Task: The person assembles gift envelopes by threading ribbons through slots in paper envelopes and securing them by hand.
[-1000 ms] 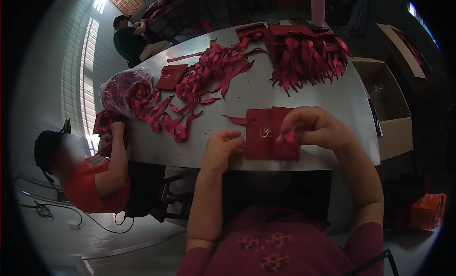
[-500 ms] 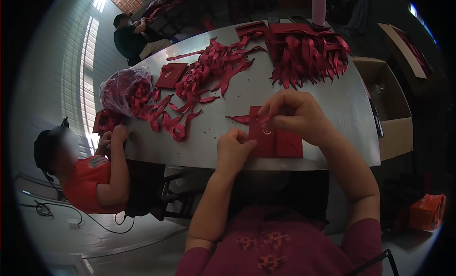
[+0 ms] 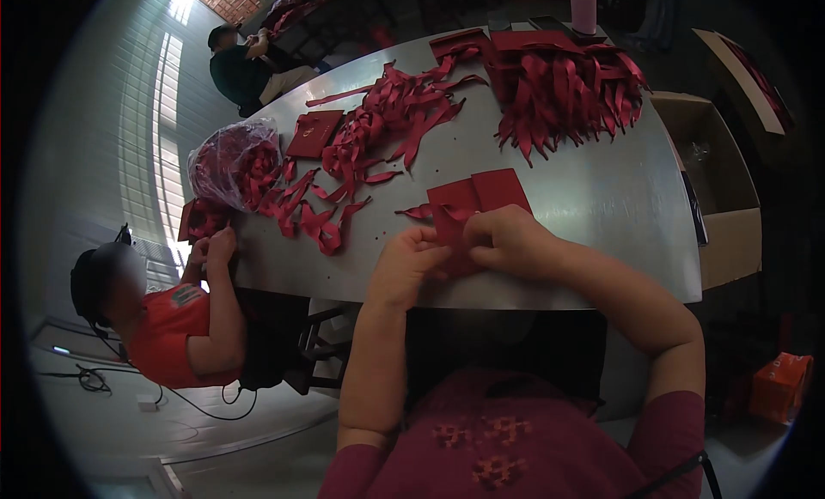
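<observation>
A dark red folded card or envelope [image 3: 494, 190] lies tilted near the table's front edge, with a red ribbon [image 3: 418, 212] sticking out at its left side. My left hand [image 3: 412, 260] is closed at the card's lower left edge, fingertips pinched on the card. My right hand [image 3: 509, 240] reaches over the card from the right, its thumb and fingers together close to the ribbon; what they hold is hidden. The card's lower part is partly covered by both hands.
The metal table [image 3: 593, 241] bears loose red ribbons [image 3: 387, 112], another red card [image 3: 314, 133], a ribboned stack [image 3: 567, 87] and a plastic bag [image 3: 225, 162]. An open carton [image 3: 730, 216] stands right. A co-worker in orange [image 3: 172, 336] works left; another person [image 3: 241, 69] sits farther back.
The card has turned and its upper end has moved up. My right hand has come down from above the card to its lower middle; my left hand has shifted slightly left.
</observation>
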The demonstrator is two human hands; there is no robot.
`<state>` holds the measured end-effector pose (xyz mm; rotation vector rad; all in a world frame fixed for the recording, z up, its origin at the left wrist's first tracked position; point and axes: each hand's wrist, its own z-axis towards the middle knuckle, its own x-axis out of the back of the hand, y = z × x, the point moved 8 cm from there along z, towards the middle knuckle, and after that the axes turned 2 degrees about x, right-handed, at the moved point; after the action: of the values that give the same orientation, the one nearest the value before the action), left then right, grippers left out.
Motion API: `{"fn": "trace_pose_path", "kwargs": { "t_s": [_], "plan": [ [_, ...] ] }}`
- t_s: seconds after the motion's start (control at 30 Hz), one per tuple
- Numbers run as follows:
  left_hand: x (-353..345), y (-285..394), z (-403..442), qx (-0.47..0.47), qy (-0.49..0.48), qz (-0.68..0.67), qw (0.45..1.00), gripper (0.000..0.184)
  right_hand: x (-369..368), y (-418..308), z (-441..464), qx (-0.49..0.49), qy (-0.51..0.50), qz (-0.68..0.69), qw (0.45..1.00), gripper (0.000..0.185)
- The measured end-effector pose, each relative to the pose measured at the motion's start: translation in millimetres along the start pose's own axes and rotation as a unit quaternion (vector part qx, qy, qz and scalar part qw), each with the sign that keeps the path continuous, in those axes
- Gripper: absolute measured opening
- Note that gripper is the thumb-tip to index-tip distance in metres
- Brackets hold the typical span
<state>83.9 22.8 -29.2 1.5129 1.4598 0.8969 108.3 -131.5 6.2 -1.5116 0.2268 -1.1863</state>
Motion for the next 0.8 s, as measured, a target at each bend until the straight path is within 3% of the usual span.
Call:
{"fn": "trace_pose_path", "kwargs": {
  "t_s": [0.07, 0.27, 0.53, 0.63, 0.8],
  "plan": [
    [-1.4, -5.0, -0.3, 0.004, -0.022, -0.009, 1.0, 0.018, -2.4, 0.6, -1.2, 0.006, -0.002, -0.034, 0.999, 0.018],
    [5.9, -9.9, -5.7, 0.041, -0.009, -0.019, 0.999, 0.013, -1.0, -1.2, -4.1, 0.042, -0.004, 0.041, 0.998, 0.014],
    [4.1, -4.6, -11.6, -0.009, -0.004, -0.054, 0.999, 0.015, 1.9, -6.8, -6.3, 0.077, -0.005, 0.036, 0.996, 0.011],
    [7.8, -0.2, -12.9, -0.019, 0.018, -0.004, 1.0, 0.017, -1.7, -1.0, -6.0, 0.024, -0.023, 0.033, 0.999, 0.009],
    [4.6, 1.2, -15.6, -0.012, 0.015, -0.032, 0.999, 0.018, -3.7, -1.6, -6.5, 0.044, -0.006, 0.016, 0.999, 0.008]
  ]
}}
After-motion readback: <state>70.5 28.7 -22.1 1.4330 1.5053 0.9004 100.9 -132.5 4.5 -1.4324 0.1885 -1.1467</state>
